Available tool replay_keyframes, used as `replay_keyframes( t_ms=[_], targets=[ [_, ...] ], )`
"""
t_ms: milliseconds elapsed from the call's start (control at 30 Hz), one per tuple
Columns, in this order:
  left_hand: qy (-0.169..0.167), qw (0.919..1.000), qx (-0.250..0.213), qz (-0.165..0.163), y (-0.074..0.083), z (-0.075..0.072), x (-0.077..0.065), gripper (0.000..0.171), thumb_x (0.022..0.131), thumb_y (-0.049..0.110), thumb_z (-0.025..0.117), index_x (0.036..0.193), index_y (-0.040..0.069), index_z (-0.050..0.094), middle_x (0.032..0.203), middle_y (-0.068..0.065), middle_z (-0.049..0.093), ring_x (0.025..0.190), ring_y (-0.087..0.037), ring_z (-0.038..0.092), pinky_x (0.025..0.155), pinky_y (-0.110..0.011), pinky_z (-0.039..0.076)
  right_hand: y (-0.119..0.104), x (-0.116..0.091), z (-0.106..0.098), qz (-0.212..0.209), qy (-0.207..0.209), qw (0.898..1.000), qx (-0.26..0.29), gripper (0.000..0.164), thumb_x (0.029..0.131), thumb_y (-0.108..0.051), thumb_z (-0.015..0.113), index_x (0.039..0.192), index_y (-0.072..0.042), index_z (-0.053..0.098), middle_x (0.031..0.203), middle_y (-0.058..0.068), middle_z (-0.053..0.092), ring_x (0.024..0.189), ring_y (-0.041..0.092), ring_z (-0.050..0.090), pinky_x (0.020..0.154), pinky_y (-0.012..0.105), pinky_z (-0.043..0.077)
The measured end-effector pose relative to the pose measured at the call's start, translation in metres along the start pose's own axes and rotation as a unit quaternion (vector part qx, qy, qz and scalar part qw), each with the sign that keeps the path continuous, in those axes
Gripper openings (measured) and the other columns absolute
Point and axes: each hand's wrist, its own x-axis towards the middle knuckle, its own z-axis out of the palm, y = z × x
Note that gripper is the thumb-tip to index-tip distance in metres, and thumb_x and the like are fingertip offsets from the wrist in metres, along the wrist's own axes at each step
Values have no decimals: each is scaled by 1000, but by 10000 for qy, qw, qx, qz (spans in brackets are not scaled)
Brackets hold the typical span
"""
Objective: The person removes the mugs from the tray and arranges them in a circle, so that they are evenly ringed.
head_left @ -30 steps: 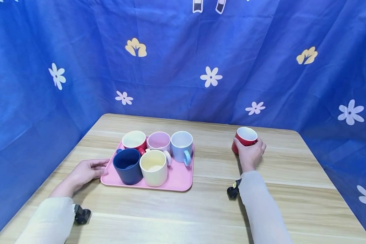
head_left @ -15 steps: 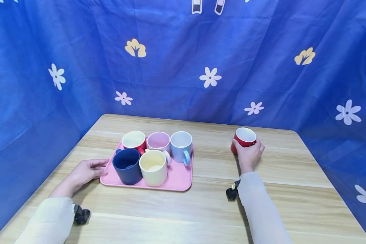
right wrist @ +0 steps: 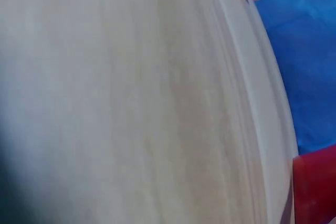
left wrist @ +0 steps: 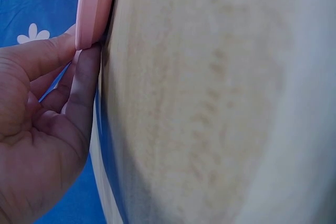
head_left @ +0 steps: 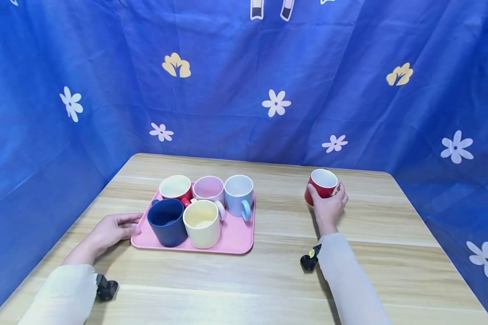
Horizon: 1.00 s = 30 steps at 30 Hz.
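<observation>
At the left, my left hand pinches the near-left edge of a pink tray. The left wrist view shows the thumb at the rim of the tray and fingers tucked beneath it. On the tray stand a navy mug, a cream mug, a red mug with a pale inside, a pink mug and a light blue mug. Farther right, my right hand grips another red mug, white inside and upright, thumb on its near side. Only part of this red mug shows in the right wrist view.
The wood-grain table bears everything. Blue cloth with flowers hangs behind and along both sides. A gap of table separates the tray from the right-hand mug. Black wrist cameras hang under both sleeves.
The head view has shifted slightly, so the whole scene sits a little farther left. Both hands keep their holds on the tray and the red mug.
</observation>
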Motion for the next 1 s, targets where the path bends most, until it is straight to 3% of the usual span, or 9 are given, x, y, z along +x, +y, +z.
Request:
replay_keyframes(
  t_ms=[300, 600, 800, 1000],
  targets=[
    [-5, 10000, -66, 30, 0, 0, -1, 61, 85, 6, 71, 132, -19, 41, 116, -30, 60, 85, 4, 59, 73, -17, 52, -14, -13, -7, -123, 155, 9994, 283, 95, 72, -41, 82, 145, -7, 32, 141, 13, 35, 127, 29, 36, 107, 41, 32],
    [3, 10000, -71, 52, -2, -1, 0, 61, 85, 6, 71, 132, -19, 40, 120, -32, 57, 85, 4, 60, 73, -16, 51, -33, -45, -5, -573, 199, 9950, 799, 88, 75, -31, 82, 144, -8, 32, 138, 15, 34, 124, 30, 38, 104, 39, 35],
    [-7, 10000, -42, 36, -2, 0, 1, 61, 85, 6, 71, 132, -19, 41, 119, -32, 57, 85, 4, 60, 73, -16, 51, -42, -71, 3, -839, -206, 9924, 877, 88, 76, -32, 81, 144, -9, 32, 136, 16, 36, 121, 33, 40, 100, 44, 37],
    [-12, 10000, -28, 41, -2, 0, 2, 61, 85, 6, 71, 132, -19, 40, 120, -33, 56, 85, 4, 59, 73, -16, 51, -53, -99, 10, -963, -882, 9874, 896, 87, 76, -36, 80, 145, -11, 32, 138, 12, 36, 124, 33, 38, 96, 49, 38]
  ],
)
